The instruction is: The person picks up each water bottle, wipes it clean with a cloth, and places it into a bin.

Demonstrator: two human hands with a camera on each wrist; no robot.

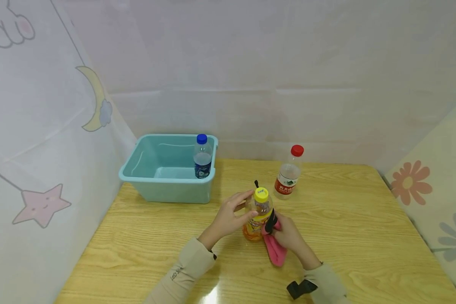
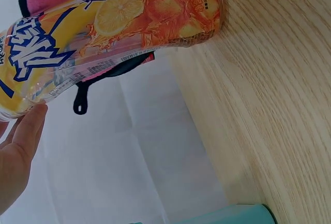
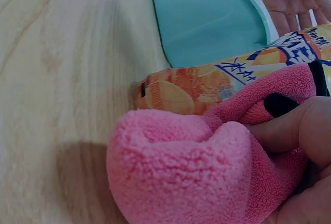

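Note:
An orange-drink bottle (image 1: 261,215) with a yellow cap and yellow label stands upright on the table. My left hand (image 1: 229,215) holds it from the left near its shoulder, thumb in front and fingers behind; in the left wrist view those fingers touch the clear upper part. My right hand (image 1: 289,233) grips a folded pink cloth (image 1: 275,251) with black edging against the bottle's right side. The cloth (image 3: 181,167) fills the front of the right wrist view and hides part of the bottle (image 3: 176,89). A black loop (image 2: 81,97) sticks out past the bottle.
A light-blue plastic basin (image 1: 175,190) stands at the back left, with a blue-capped bottle (image 1: 203,158) upright inside its right end. Behind the orange-drink bottle is a red-capped water bottle (image 1: 288,175). The wooden table (image 1: 365,236) meets a white fabric backdrop.

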